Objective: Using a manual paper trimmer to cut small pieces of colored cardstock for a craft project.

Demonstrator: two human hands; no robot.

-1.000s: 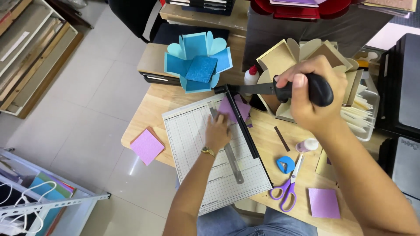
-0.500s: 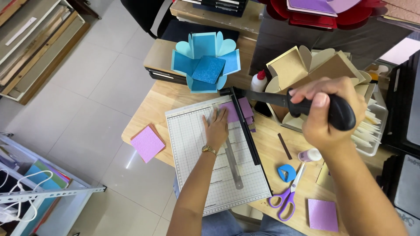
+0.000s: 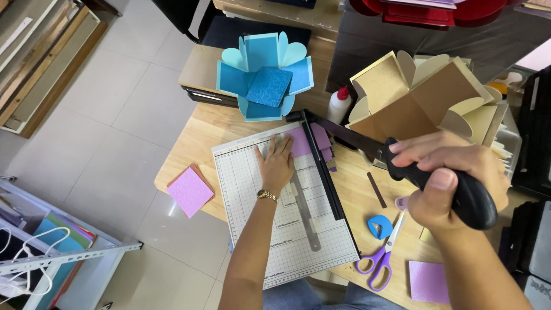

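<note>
A white gridded paper cutter board (image 3: 258, 172) lies on the wooden table (image 3: 198, 135). My left hand (image 3: 276, 162), a gold watch on its wrist, presses flat on a purple paper sheet (image 3: 304, 140) at the board's far end, next to the cutting edge. My right hand (image 3: 450, 181) grips the black handle of the cutter's blade arm (image 3: 356, 138), which is raised at an angle above the board. Small purple offcuts (image 3: 324, 150) lie just right of the cutting edge.
A blue unfolded paper box (image 3: 265, 83) sits beyond the board, a tan one (image 3: 416, 97) to its right, a white glue bottle (image 3: 338, 106) between. A purple card stack (image 3: 190, 191) overhangs the table's left edge. Purple scissors (image 3: 381, 258), a blue tape dispenser (image 3: 379, 227) and another purple card (image 3: 429, 281) lie right.
My right hand has brought the blade arm's handle nearer to the camera and lower in view. My left hand stays pressed on the purple paper.
</note>
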